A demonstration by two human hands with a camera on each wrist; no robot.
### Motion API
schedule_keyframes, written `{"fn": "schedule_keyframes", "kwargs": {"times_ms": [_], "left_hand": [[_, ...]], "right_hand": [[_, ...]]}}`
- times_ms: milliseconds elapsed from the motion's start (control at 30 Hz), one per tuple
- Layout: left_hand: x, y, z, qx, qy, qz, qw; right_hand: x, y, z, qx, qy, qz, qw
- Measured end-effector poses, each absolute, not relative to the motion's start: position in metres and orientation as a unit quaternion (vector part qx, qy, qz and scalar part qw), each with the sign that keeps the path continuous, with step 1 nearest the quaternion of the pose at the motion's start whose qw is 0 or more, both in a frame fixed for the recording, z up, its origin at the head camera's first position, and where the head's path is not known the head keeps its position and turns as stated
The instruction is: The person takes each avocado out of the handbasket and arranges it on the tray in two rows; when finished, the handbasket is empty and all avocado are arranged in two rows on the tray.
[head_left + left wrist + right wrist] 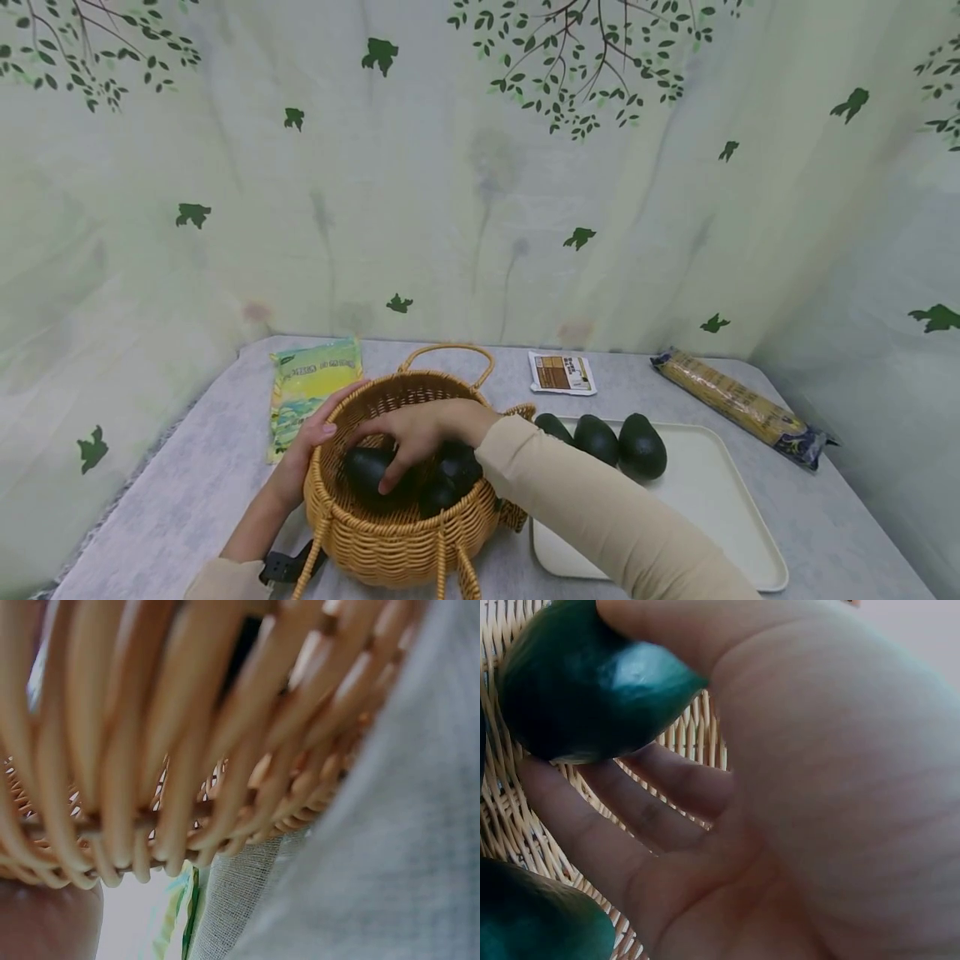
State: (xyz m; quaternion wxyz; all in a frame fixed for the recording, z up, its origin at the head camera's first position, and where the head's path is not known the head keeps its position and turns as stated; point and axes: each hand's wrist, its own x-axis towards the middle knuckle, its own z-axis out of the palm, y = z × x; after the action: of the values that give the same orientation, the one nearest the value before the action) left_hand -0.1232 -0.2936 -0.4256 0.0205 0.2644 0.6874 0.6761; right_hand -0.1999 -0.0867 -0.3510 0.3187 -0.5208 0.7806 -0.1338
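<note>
A round wicker basket [397, 550] with looped handles stands at the near middle of the table. My right hand [420, 429] reaches down inside it and grips a dark green avocado [365, 468]. Thumb and fingers lie on opposite sides of this avocado in the right wrist view. More dark avocados [450, 477] lie beside it in the basket, partly hidden by my right hand and sleeve. My left hand [296, 458] holds the basket's left rim, its thumb over the edge. Woven strands [172, 735] fill most of the left wrist view.
Right of the basket lies a white tray [720, 500] with three avocados [642, 448] along its far side. Behind are a yellow-green packet [311, 375], a small white-and-brown packet [562, 373] and a long noodle-like pack [735, 404]. A leaf-print curtain [450, 208] encloses the table.
</note>
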Motion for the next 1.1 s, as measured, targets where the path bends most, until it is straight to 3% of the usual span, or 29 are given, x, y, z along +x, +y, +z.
{"fn": "schedule_keyframes", "kwargs": {"times_ms": [367,600,1100], "left_hand": [[-0.124,-0.292,-0.429,0.281,0.670,0.686,0.030],[-0.124,-0.291,-0.427,0.273,0.684,0.676,0.021],[-0.121,-0.294,-0.426,0.266,0.686,0.677,0.019]], "right_hand": [[-0.197,-0.079,-0.337,-0.526,0.790,-0.128,0.289],[-0.199,-0.061,-0.317,-0.495,0.783,-0.200,0.319],[-0.193,-0.030,-0.303,-0.527,0.771,-0.242,0.264]]}}
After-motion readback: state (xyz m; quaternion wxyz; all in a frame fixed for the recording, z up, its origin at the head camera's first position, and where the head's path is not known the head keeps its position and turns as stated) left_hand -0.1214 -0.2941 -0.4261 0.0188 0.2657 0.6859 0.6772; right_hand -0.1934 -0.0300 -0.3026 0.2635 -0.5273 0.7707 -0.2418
